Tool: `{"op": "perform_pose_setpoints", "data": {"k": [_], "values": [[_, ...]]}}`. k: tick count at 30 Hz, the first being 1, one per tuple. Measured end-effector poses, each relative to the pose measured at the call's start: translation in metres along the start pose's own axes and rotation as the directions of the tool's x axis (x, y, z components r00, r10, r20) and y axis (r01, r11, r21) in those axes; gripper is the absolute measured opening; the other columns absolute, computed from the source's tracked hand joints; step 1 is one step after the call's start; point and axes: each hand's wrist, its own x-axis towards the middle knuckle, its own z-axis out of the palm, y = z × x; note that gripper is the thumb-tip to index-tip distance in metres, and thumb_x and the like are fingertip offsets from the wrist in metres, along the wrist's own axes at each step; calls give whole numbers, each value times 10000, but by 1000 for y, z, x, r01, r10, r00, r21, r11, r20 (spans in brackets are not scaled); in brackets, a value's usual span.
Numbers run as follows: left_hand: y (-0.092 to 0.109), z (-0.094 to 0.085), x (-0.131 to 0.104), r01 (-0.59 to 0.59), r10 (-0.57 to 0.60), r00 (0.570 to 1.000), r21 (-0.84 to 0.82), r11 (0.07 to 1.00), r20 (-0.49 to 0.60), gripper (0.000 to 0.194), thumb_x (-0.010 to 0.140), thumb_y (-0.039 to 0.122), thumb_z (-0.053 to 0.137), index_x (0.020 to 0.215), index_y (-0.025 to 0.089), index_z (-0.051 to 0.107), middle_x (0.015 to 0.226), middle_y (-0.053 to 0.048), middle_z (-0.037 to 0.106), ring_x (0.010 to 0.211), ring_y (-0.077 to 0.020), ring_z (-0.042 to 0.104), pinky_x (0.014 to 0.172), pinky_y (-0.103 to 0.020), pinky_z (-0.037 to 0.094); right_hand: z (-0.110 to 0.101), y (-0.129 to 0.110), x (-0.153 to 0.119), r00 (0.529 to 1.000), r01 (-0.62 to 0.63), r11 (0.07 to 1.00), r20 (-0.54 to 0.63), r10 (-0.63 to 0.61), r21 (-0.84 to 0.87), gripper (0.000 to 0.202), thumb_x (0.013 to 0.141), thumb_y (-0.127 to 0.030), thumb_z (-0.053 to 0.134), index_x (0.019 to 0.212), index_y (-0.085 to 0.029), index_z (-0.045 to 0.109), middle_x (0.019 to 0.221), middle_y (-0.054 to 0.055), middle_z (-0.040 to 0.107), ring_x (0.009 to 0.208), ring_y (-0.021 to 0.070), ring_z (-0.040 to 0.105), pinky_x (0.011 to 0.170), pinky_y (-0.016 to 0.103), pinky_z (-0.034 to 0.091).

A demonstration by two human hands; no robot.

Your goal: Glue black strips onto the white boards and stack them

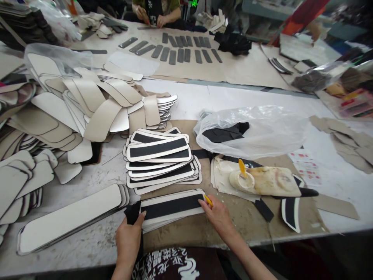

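A white panel with a black strip [175,207] lies on a small stack near the table's front edge. At its left end, my left hand [128,237] is closed on a bunch of black strips, the thumb by the panel's corner. My right hand [217,216] touches the right end of the panel's strip and holds a small yellow tool [208,200] between its fingers. Behind is a taller pile of panels with black strips [159,149]. To the right, a white glue bottle [265,181] lies with a yellow spatula [242,168] at its opening.
Plain long panels [70,219] lie at the front left, beneath a large heap of beige pieces [101,116]. A plastic bag [271,130] with black material sits behind the bottle. Across the table, a person [157,13] works behind rows of dark strips [180,54].
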Motion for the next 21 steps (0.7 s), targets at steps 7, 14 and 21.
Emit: {"op": "perform_pose_setpoints", "data": {"k": [7,14,21], "values": [[-2,2,2,-8,8,1000,18,1000,2,493,609,570,566,857,146,612,769,-148,646,846,-360,577,740,-407,430,2,3,-2,1000,26,1000,2,-26,-13,272,851,-429,453,674,-223,434,613,-8,539,519,150,479,522,268,320],[2,0,0,14,-14,1000,22,1000,16,531,618,551,565,939,131,614,835,-165,649,879,-356,568,753,-393,419,4,4,-3,999,34,999,-15,-34,-31,271,854,-433,452,690,-218,447,632,-1,547,536,151,481,534,268,319],[3,0,-1,20,-20,1000,34,999,19,510,639,528,577,953,129,617,841,-161,657,866,-346,574,743,-380,419,9,7,-3,997,60,998,-49,-61,-15,294,857,-447,435,680,-213,448,631,-2,533,551,152,487,539,264,327]]}}
